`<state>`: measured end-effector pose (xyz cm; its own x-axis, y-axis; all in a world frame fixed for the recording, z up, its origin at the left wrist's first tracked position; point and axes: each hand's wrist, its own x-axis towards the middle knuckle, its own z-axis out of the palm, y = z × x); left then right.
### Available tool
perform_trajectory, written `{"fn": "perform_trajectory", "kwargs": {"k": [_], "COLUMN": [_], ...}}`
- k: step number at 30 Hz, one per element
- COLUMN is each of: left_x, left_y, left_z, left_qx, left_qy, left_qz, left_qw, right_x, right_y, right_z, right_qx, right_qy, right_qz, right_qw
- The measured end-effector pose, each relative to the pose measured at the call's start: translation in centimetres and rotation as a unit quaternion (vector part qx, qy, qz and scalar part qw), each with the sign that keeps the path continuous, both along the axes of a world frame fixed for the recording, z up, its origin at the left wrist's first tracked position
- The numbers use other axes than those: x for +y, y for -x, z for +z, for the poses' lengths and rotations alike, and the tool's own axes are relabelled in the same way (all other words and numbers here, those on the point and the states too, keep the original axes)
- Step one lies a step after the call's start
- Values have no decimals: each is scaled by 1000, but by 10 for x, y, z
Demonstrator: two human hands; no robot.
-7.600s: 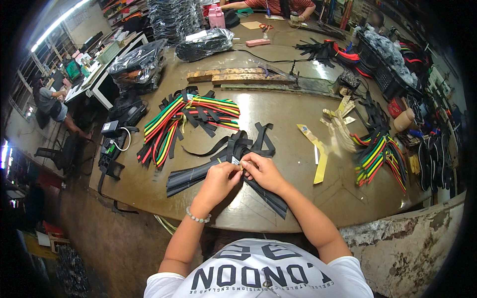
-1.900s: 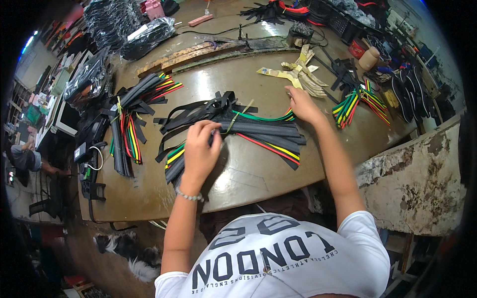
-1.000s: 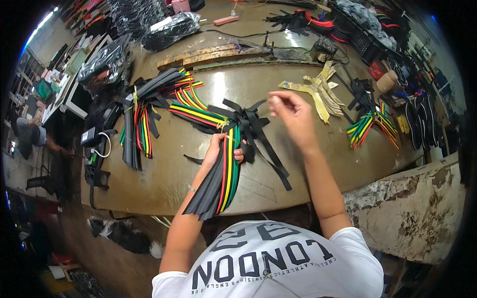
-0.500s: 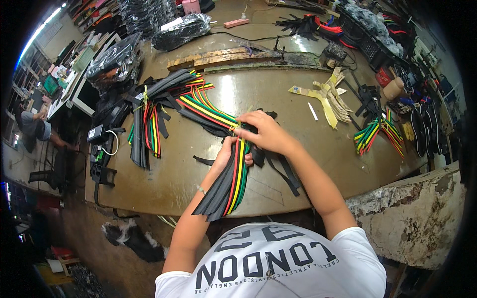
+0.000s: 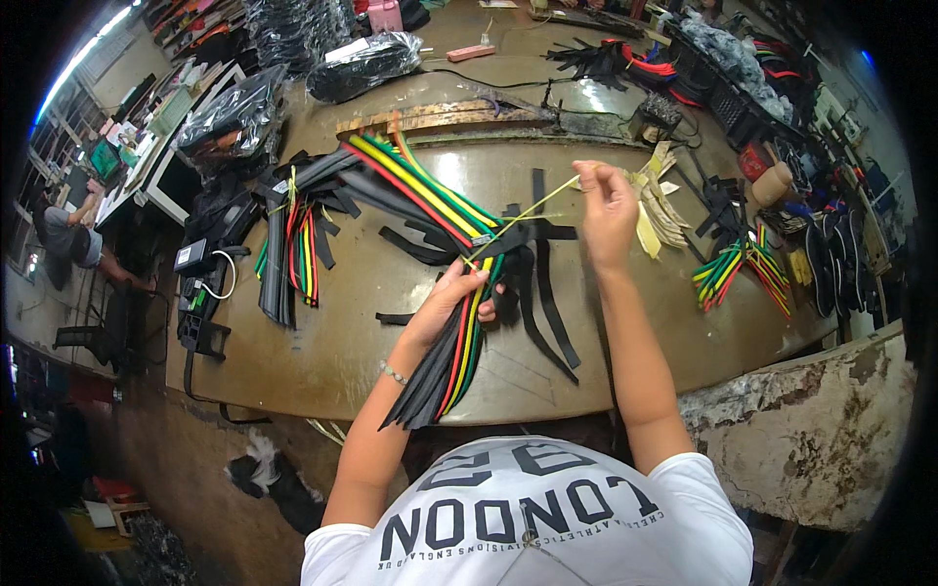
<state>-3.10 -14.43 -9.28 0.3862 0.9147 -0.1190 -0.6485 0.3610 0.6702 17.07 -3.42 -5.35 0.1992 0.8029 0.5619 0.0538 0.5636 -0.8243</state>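
My left hand (image 5: 451, 301) is closed around the middle of a bundle of straps (image 5: 420, 200) striped black, red, yellow and green. Its lower ends fan out over my left forearm, and loose black strips stick out on both sides. A thin yellow-green tie (image 5: 537, 207) runs from the bundle's middle, stretched up to the right. My right hand (image 5: 608, 205) pinches the far end of that tie, raised above the table and apart from the bundle. Left of it lies another tied bundle of straps (image 5: 290, 244) in the same colours.
A third tied bundle (image 5: 745, 259) lies at the right, near a pile of yellowish strips (image 5: 664, 210). Behind my hands is a long wooden bar (image 5: 440, 117). Plastic-wrapped packs (image 5: 363, 66) stand at the back left. An animal (image 5: 274, 483) is on the floor; another person (image 5: 73, 230) sits at far left.
My right hand has moved from the bundle's middle up and to the right, drawing the tie out straight. The left hand keeps its hold. The bundle's upper end has swung upward.
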Motion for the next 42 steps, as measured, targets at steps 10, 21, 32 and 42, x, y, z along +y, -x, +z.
{"fn": "perform_trajectory", "kwargs": {"k": [10,21,32,42], "left_x": [7,44,64,-55], "left_y": [-10,14,62,-57], "left_z": [71,61,-16,56], "left_qx": [612,622,870,409], "left_qy": [-432,-417,-222,-342], "left_qz": [96,317,166,94], "left_qw": [655,582,409,841], "right_x": [49,65,-20,-142], "right_y": [-52,-99,-200,-2], "right_z": [43,22,116,83], "right_qx": [274,199,222,-130], "right_qy": [44,134,-259,-9], "right_qz": [101,327,19,271], "right_qw": [955,914,940,954]}}
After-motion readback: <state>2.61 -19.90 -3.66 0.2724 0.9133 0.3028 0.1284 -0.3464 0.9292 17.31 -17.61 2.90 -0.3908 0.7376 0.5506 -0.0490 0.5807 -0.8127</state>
